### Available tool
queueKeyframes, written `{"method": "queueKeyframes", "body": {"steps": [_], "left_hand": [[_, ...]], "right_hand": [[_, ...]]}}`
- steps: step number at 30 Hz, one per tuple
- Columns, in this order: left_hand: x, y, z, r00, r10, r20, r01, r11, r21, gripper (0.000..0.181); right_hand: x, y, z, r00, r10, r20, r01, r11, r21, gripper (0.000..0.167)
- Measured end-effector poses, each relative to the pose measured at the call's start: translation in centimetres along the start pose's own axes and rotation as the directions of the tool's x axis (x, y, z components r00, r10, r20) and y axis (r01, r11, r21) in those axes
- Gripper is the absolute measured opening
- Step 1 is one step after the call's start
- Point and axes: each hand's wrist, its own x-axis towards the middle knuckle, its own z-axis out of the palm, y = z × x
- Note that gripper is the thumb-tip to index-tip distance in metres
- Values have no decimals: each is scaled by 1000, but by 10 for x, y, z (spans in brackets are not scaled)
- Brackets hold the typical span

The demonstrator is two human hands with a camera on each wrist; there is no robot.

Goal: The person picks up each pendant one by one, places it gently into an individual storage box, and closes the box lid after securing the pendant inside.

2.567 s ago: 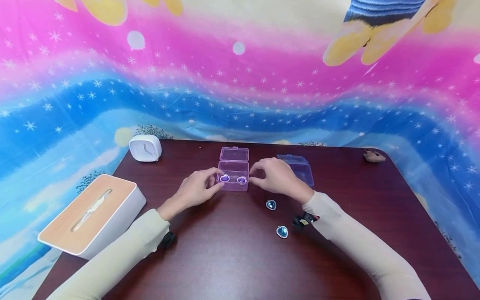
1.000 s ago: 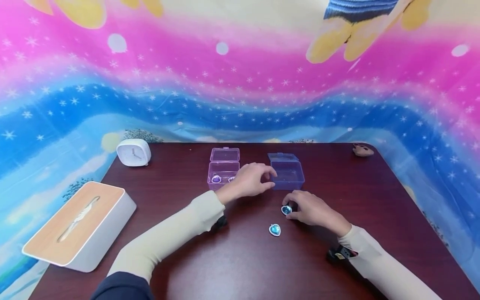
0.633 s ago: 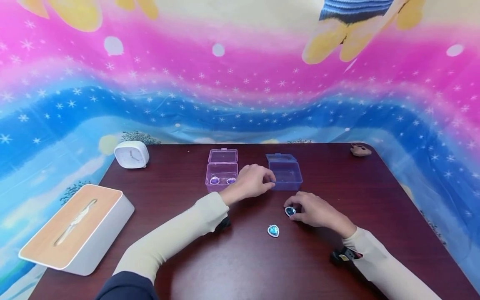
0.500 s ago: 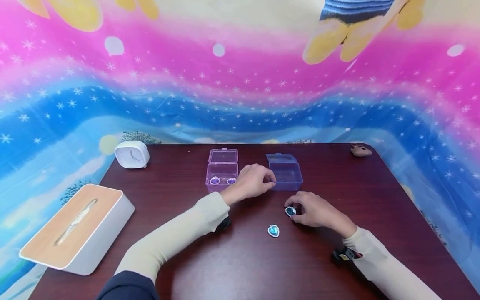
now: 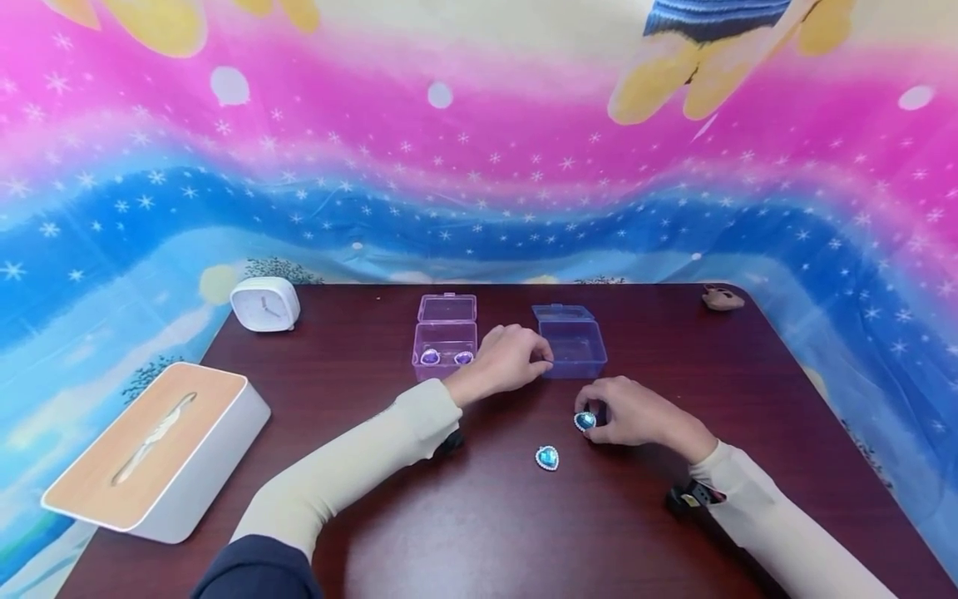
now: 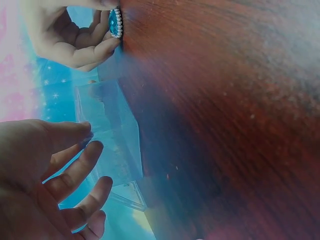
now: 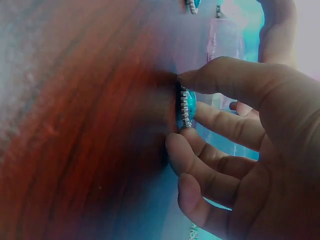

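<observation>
The right hand (image 5: 639, 413) pinches a blue heart-shaped gem (image 5: 585, 421) with a silver beaded rim, low over the table; the right wrist view shows that gem (image 7: 191, 105) edge-on between thumb and fingers. A second blue gem (image 5: 547, 457) lies to its lower left. With thumb and index finger, the left hand (image 5: 507, 363) holds the left edge of a blue transparent box (image 5: 572, 368), whose lid stands open. In the left wrist view the left hand's (image 6: 50, 175) other fingers are spread. Beside the left wrist, an open pink box (image 5: 441, 372) contains two purple gems (image 5: 430, 357).
A white clock (image 5: 265, 304) stands at the back left of the table (image 5: 464, 532). A white tissue box with a wooden top (image 5: 135, 441) sits at the left edge. At the back right corner lies a small brown object (image 5: 722, 298). A patterned cloth hangs behind.
The left hand has gone from the pink box to the blue box, which now sits straighter and further left. The right hand has left the pink box and taken a blue gem, shifting it right.
</observation>
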Motion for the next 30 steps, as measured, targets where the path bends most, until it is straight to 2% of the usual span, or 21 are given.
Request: {"method": "queueKeyframes", "body": {"steps": [4, 10, 13, 21, 25, 30], "left_hand": [[1, 1, 0, 1000, -3, 3, 3, 1000, 3, 16], [0, 2, -1, 1000, -8, 7, 8, 1000, 1, 15], [0, 2, -1, 1000, -7, 6, 7, 1000, 1, 16], [1, 3, -1, 1000, 7, 6, -7, 1000, 9, 15], [1, 4, -1, 1000, 1, 11, -2, 1000, 17, 15], [1, 5, -2, 1000, -2, 21, 2, 1000, 15, 17]], "right_hand": [[1, 1, -1, 1000, -7, -2, 7, 1000, -12, 23], [1, 4, 2, 999, 23, -43, -28, 993, -111, 23], [0, 5, -1, 998, 15, -64, -24, 990, -138, 22], [5, 7, -36, 985, -10, -169, -9, 994, -110, 24], [16, 17, -55, 976, -7, -218, -10, 997, -78, 26], [34, 30, -66, 975, 4, -222, -19, 998, -66, 28]]}}
